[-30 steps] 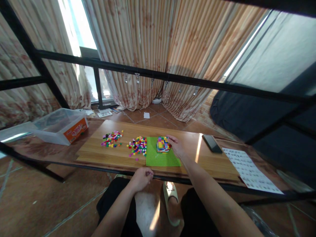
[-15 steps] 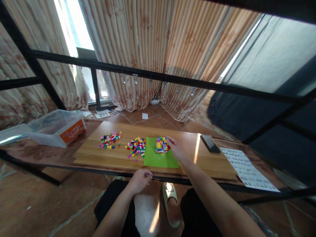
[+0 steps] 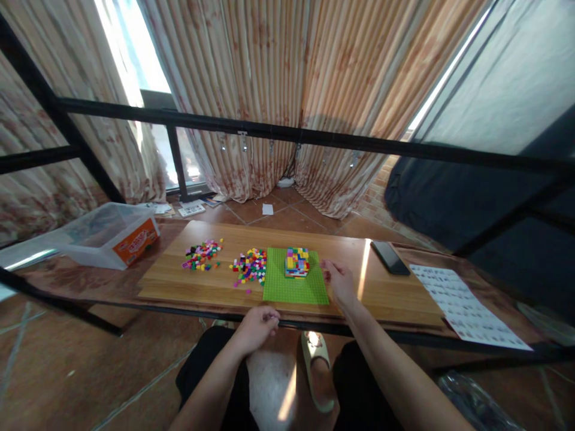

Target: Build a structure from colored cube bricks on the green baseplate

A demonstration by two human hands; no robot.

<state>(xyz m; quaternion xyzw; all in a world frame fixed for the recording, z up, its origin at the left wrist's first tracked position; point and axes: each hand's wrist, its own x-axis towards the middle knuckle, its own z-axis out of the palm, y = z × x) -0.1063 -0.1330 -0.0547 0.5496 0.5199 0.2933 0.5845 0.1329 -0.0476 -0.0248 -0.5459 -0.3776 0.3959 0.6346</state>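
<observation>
A small block build (image 3: 297,263) of coloured toy bricks stands on the green baseplate (image 3: 278,290), with yellow, blue and purple pieces on its top. To its right, over the baseplate's right edge, is my right hand (image 3: 340,284); its fingers are loosely bent and a little apart, touching no part of the build. My left hand (image 3: 257,329) rests at the table's front edge, fingers curled together. Whatever it may pinch is too small to make out. Left of the baseplate lies a pile of loose bricks (image 3: 250,266).
Farther left on the wooden board (image 3: 179,287) is a second brick pile (image 3: 203,255). A clear plastic box (image 3: 105,239) stands at the far left. A phone (image 3: 390,258) and a printed sheet (image 3: 467,308) lie to the right. A black metal bar (image 3: 269,131) crosses beyond the table.
My right hand has let go of the block build and drawn back to the right. My left hand stays near the table edge. The view has shifted slightly.
</observation>
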